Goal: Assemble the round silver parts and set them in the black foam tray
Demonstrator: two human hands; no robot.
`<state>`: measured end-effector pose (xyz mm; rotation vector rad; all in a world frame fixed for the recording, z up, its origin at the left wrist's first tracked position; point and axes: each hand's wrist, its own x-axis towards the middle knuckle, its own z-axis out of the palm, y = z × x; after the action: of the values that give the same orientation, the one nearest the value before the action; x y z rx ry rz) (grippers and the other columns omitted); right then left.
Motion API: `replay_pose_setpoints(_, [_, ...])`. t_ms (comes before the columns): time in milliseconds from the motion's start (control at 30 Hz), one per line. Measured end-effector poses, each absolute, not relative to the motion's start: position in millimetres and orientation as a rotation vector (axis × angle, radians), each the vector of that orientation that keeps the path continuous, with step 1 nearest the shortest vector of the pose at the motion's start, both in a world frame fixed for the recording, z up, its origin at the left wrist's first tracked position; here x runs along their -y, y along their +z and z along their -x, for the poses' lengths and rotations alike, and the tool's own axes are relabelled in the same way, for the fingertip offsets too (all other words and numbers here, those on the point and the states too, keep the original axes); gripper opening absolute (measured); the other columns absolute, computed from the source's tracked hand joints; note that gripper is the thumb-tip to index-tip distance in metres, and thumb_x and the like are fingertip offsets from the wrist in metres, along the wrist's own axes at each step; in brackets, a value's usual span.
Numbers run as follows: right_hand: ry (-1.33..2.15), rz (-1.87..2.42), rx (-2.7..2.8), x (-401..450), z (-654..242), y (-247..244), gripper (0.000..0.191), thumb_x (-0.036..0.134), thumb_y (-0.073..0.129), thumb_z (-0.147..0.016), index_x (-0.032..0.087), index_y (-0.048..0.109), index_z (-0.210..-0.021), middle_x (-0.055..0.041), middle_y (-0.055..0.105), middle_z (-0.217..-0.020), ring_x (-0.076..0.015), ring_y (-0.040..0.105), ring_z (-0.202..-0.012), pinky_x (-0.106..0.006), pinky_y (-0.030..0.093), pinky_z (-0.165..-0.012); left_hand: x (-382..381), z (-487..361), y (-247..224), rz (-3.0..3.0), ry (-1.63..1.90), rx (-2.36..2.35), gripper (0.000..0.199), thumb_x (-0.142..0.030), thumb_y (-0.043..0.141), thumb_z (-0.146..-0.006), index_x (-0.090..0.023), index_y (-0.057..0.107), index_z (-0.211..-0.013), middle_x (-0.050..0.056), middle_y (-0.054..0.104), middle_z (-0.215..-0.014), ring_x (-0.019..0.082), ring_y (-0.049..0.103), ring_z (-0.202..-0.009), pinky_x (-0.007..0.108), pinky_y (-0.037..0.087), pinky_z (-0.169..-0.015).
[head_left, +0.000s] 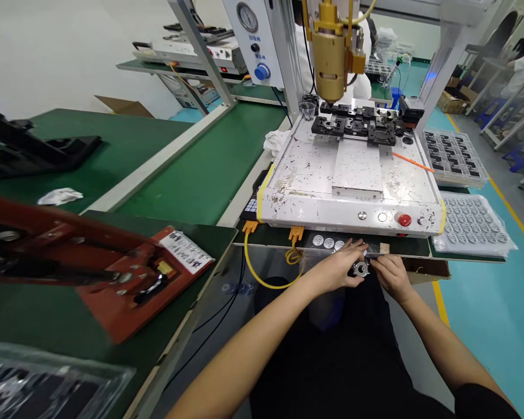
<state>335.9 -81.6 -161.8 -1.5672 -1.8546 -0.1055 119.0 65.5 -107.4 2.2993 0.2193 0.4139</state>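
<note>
The left hand (351, 266), half curled, grips a small round part (361, 269) between thumb and fingers, just in front of the white machine (353, 203). The right hand (392, 276) is nearly closed, its fingertips beside the part; whether they pinch anything, I can't tell. White discs (329, 242) lie near the left hand.
</note>
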Motion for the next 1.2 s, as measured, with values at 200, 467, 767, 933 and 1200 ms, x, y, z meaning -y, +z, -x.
replay_pose_setpoints(200, [-0.151, 1.553, 1.760, 106, -317, -141, 0.016, 0.015, 0.057, -0.103, 0.025, 0.068, -0.111, -0.0128, 0.078, -0.120, -0.0303, 0.074, -0.121, -0.053, 0.059, -0.102, -68, -125, -108, -2.251, 0.443, -0.285, 0.037, -0.022, 0.083, -0.082, -0.021, 0.065, -0.114, 0.020, 0.057, -0.161, 0.037, 0.043, -0.159, 0.064, 0.029, -0.134])
replay_pose_setpoints(467, [-0.040, 1.623, 1.875, 77, -307, -127, 0.023, 0.006, 0.047, -0.103, 0.022, 0.057, -0.116, -0.0174, 0.065, -0.152, -0.0300, 0.055, -0.151, -0.062, 0.043, -0.124, -81, -106, -100, -2.327, 0.581, -0.371, 0.037, -0.021, 0.078, -0.087, -0.020, 0.061, -0.119, 0.020, 0.060, -0.157, 0.034, 0.056, -0.150, 0.054, 0.045, -0.128])
replay_pose_setpoints(767, [0.091, 1.658, 1.576, 71, -308, -118, 0.010, 0.022, 0.051, -0.108, 0.023, 0.061, -0.108, -0.0171, 0.063, -0.151, -0.0329, 0.056, -0.145, -0.059, 0.043, -0.119, -62, -90, -104, -2.473, 0.666, -0.404, 0.037, -0.018, 0.079, -0.086, -0.020, 0.061, -0.118, 0.019, 0.067, -0.146, 0.036, 0.058, -0.145, 0.060, 0.043, -0.125])
replay_pose_setpoints(933, [0.330, 1.651, 1.225, 78, -317, -96, 0.018, 0.041, 0.060, -0.106, 0.024, 0.065, -0.105, -0.0102, 0.073, -0.109, -0.0276, 0.070, -0.104, -0.045, 0.056, -0.096, -69, -107, -102, -2.473, 0.746, -0.473, 0.031, -0.016, 0.078, -0.085, -0.019, 0.063, -0.111, 0.015, 0.072, -0.133, 0.034, 0.065, -0.131, 0.054, 0.051, -0.113])
replay_pose_setpoints(1200, [0.703, 1.621, 1.048, 79, -298, -50, 0.038, 0.054, 0.068, -0.102, 0.024, 0.076, -0.124, -0.0013, 0.065, -0.081, -0.0176, 0.060, -0.070, -0.031, 0.051, -0.066, -53, -101, -85, -2.285, 0.832, -0.580, 0.029, -0.019, 0.081, -0.085, -0.019, 0.066, -0.111, 0.016, 0.068, -0.134, 0.036, 0.061, -0.131, 0.054, 0.048, -0.114])
